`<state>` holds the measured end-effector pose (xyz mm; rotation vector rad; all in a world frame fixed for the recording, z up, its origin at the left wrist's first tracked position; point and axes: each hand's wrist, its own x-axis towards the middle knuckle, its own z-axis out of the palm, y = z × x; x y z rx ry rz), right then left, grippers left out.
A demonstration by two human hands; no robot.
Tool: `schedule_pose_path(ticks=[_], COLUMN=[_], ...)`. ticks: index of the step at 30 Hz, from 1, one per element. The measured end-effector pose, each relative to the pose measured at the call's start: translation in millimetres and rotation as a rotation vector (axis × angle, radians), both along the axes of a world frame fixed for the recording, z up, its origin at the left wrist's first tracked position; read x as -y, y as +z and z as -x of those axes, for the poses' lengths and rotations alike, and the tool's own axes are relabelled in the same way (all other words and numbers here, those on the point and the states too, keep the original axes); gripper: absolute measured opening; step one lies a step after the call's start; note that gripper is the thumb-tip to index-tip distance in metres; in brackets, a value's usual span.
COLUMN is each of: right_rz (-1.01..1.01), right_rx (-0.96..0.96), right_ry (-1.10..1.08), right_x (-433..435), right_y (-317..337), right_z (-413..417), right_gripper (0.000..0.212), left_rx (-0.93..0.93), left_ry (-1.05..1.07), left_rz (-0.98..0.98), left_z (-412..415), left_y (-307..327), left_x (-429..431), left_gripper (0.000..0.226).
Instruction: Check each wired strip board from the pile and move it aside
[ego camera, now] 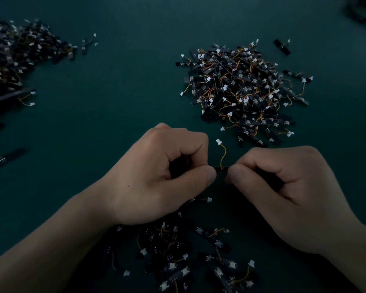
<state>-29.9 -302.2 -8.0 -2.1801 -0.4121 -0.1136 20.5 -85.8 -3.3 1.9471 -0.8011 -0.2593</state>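
From the head camera, both hands meet low in the middle over a dark green table [125,81]. The left hand [156,176] is curled, thumb and forefinger pinching one end of a black strip board [221,170]. The right hand [283,187] is curled the same way and pinches the other end. Only a short piece of the board shows between the two thumbs. A yellow wire [222,155] rises from it to a white plug [218,141]. A big heap of boards [241,87] lies just beyond the hands to the right, a second heap [15,60] lies far left, and loose boards [188,261] are scattered under the wrists
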Motion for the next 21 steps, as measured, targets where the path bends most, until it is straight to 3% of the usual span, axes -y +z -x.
schedule_pose_path(ticks=[15, 21], right_rz=[0.032, 0.073], right_rx=[-0.022, -0.045], right_ry=[0.078, 0.128], right_x=[1.6, 3.0], right_y=[0.0, 0.8], right_z=[-0.3, -0.2], right_gripper=[0.038, 0.051], left_rx=[0.064, 0.079], left_ry=[-0.007, 0.011], left_rz=[-0.040, -0.064], left_z=[1.6, 1.0], left_y=[2.6, 1.0], left_x=[-0.4, -0.4], left_gripper=[0.028, 0.024])
